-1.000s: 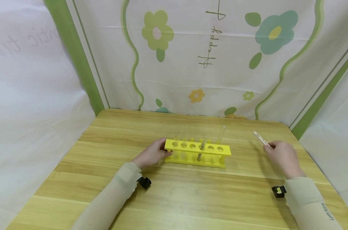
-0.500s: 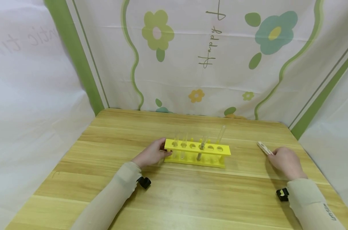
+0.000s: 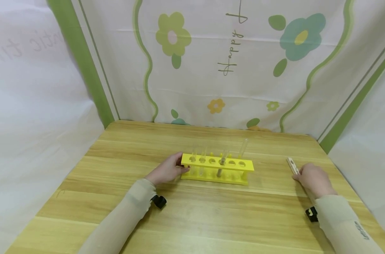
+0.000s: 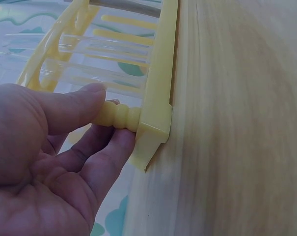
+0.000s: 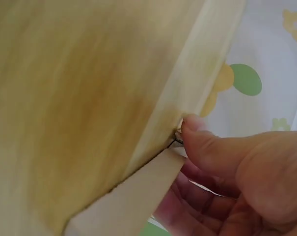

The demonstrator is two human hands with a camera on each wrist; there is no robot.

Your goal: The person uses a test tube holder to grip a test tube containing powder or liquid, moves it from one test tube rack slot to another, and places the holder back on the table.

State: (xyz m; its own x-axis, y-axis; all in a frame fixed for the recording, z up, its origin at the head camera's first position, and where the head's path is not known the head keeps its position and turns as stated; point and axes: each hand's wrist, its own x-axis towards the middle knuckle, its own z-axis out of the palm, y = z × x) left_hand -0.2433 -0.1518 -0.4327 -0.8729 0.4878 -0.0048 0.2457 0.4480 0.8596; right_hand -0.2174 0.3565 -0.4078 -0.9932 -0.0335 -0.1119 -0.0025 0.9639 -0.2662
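A yellow test tube rack (image 3: 217, 165) stands in the middle of the wooden table. Two clear test tubes (image 3: 201, 171) sit in its left holes, and one with grey contents (image 3: 219, 173) is right of centre. Another clear tube (image 3: 243, 148) leans up at the rack's back right. My left hand (image 3: 167, 170) grips the rack's left end; in the left wrist view, thumb and fingers pinch its ridged post (image 4: 121, 116). At right, my right hand (image 3: 314, 180) pinches a pale wooden test tube holder (image 3: 295, 169), which lies low at the tabletop. The right wrist view shows thumb and fingers at its metal spring.
The wooden table (image 3: 192, 218) reaches back to a white curtain (image 3: 192, 81) printed with flowers. White cloth (image 3: 36, 123) also hangs at the left side. Each wrist carries a small black camera (image 3: 159, 201).
My right hand has come down and slightly toward me with the test tube holder, which now lies against the tabletop and points more straight ahead. The left hand and rack have stayed put.
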